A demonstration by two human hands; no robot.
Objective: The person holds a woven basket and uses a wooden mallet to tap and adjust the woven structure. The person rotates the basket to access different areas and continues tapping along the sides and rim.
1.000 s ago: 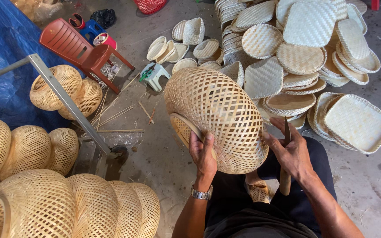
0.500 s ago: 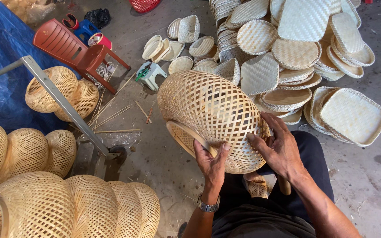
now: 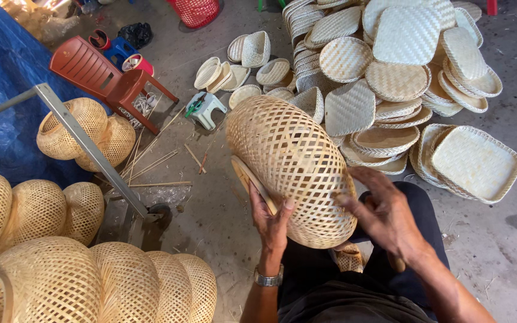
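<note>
Count from here: one woven lampshade point(image 3: 294, 167) being held, two hands, one red plastic chair point(image 3: 106, 78), one red basket point(image 3: 197, 11), one small green stool point(image 3: 203, 109). Flat woven trays point(image 3: 477, 161) are piled too thick to count.

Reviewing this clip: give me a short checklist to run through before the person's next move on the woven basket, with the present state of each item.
1. Left hand grips the woven bamboo basket at its lower rim: ok.
2. Right hand rests on the basket's side, fingers spread: ok.
3. Basket is off the floor, over the lap: ok.
4. Weave whole on the visible side: ok; far side hidden: cannot tell.
5. Floor ahead free of clutter: not ok, loose bamboo sticks and a small stool lie close.
6. Tool in either hand: cannot tell; none shows.
</note>
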